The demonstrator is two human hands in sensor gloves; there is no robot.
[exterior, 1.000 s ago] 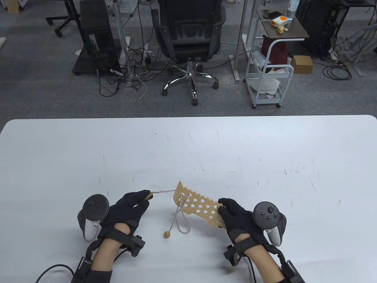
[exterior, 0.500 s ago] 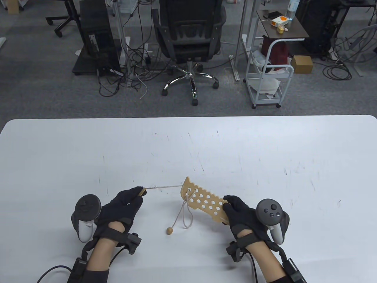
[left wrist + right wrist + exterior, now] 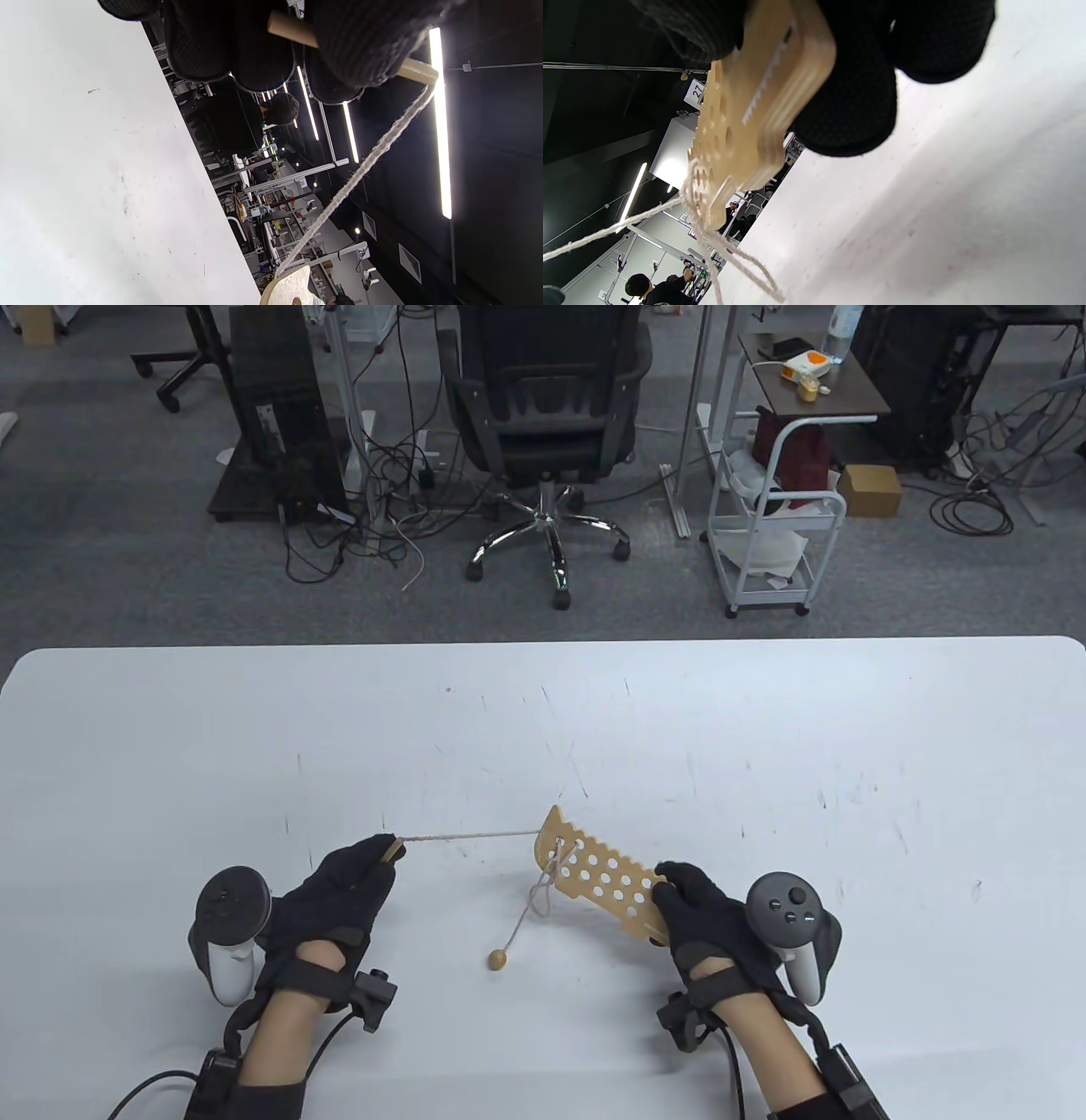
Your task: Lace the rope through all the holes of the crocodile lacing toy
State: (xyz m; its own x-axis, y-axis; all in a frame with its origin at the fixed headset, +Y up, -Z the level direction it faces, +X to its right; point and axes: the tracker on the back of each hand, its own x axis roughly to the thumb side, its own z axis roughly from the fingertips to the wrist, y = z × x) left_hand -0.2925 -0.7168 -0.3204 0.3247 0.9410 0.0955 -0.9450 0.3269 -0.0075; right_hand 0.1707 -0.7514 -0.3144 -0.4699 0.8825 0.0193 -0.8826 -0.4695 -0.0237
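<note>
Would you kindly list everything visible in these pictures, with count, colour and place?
Board: one, tan wood with holes, raised over the table's near middle, right end in the right hand.
Rope: one, beige, taut from the board's left end to the needle; a loop hangs below.
Needle: one, tan wood, pinched by the left hand.
Bead: one, tan, on the table at the rope's end.
Table: one, white.
Chair: one, black, behind the table.
Cart: one, white, back right.
Left hand: black glove.
Right hand: black glove.
</note>
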